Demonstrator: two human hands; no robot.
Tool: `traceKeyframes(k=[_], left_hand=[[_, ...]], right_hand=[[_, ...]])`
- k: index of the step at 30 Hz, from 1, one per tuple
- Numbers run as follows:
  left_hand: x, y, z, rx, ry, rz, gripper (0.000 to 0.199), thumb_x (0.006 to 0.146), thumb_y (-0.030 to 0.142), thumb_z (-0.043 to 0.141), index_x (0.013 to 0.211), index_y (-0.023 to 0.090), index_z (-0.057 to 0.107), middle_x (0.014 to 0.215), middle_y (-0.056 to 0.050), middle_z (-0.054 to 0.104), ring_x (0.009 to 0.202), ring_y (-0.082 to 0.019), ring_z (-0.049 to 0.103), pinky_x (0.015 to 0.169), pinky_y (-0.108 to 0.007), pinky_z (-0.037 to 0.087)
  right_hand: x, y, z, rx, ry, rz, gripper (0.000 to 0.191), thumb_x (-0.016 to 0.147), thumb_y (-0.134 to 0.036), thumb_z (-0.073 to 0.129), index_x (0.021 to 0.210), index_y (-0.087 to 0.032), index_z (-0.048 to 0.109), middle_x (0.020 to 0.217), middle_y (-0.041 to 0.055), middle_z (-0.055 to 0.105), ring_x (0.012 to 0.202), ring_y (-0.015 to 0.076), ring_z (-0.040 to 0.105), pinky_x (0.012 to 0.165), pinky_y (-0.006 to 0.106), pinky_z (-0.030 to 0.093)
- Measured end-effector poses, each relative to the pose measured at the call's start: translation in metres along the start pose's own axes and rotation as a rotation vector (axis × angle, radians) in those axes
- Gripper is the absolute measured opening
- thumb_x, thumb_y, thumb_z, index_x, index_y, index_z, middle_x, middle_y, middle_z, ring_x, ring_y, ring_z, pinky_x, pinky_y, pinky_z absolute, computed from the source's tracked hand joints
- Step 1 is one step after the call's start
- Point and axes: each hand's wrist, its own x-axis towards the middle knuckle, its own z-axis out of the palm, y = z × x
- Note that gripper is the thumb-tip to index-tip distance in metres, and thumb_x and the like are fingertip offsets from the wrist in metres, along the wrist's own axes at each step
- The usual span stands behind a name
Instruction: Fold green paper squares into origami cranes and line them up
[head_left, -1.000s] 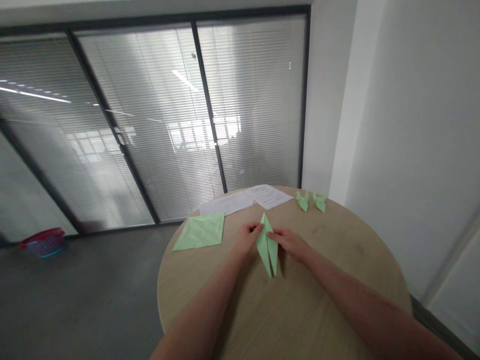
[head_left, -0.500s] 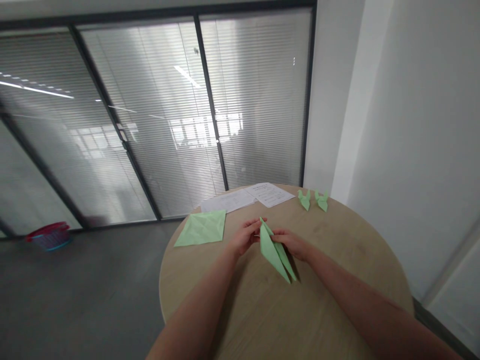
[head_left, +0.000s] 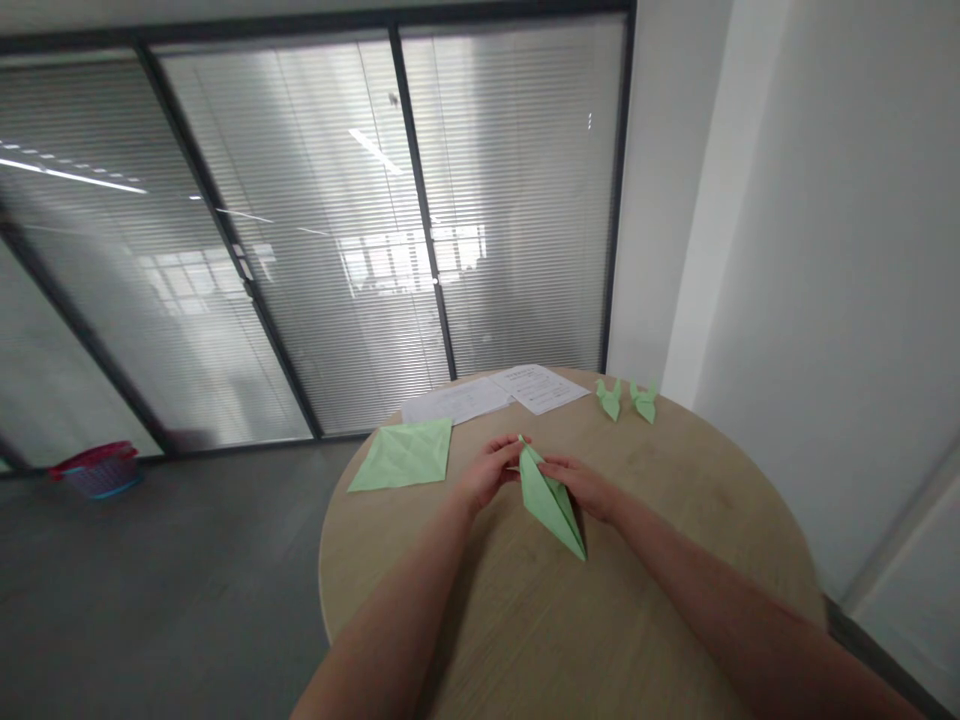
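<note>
Between my two hands is a folded piece of light green origami paper (head_left: 550,507), long and pointed, its lower tip aimed toward me and to the right. My left hand (head_left: 489,475) grips it at the upper left, fingers curled behind the narrow top. On the other side my right hand (head_left: 581,483) pinches the right edge near the upper half, its fingertips on the paper. Some fingers of both hands are hidden behind the folds. A creased green sheet (head_left: 405,455) lies spread out to the left of my left hand.
The round wooden table (head_left: 660,560) carries two small green paper figures (head_left: 609,400) at its far right edge. Printed white sheets (head_left: 536,388) lie at the far edge. A red and blue basket (head_left: 101,472) stands on the floor at left, by the glass partition.
The two lower points of the folded paper, spread apart before, have come together into one tip. Both hands stay in nearly the same place.
</note>
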Motion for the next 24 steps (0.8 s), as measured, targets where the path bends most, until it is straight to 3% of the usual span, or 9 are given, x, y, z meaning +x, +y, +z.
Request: traceKeyframes(k=[5,10,24], left_hand=[[-0.0009,-0.0003,0.0020,0.056,-0.003,0.016,0.048,0.065,0.049,0.088,0.095,0.016,0.069,0.075,-0.001,0.067,0.065,-0.013,0.062,0.060,-0.024,0.046],[-0.0017,-0.0011,0.0018,0.123,-0.018,0.036,0.046,0.066,0.046,0.088,0.095,0.016,0.070,0.077,0.000,0.066,0.065,-0.012,0.061,0.061,-0.025,0.047],[-0.0053,0.0077,-0.0062,0.146,-0.127,-0.004,0.033,0.067,0.034,0.083,0.091,0.016,0.069,0.082,-0.003,0.069,0.071,-0.015,0.065,0.064,-0.025,0.052]], right_hand=[[-0.0012,-0.0050,0.0024,-0.012,-0.026,0.000,0.058,0.076,-0.068,0.077,0.102,-0.017,0.072,0.083,0.0029,0.069,0.069,0.0166,0.056,0.068,0.029,0.041],[-0.0025,-0.0100,0.0042,-0.118,-0.040,-0.001,0.051,0.077,-0.064,0.077,0.096,-0.017,0.073,0.075,0.0010,0.064,0.065,0.0157,0.052,0.063,0.028,0.037],[-0.0015,-0.0068,-0.0037,-0.005,-0.093,0.099,0.048,0.068,-0.054,0.085,0.096,-0.017,0.072,0.066,-0.0029,0.058,0.056,0.0122,0.046,0.056,0.026,0.033]])
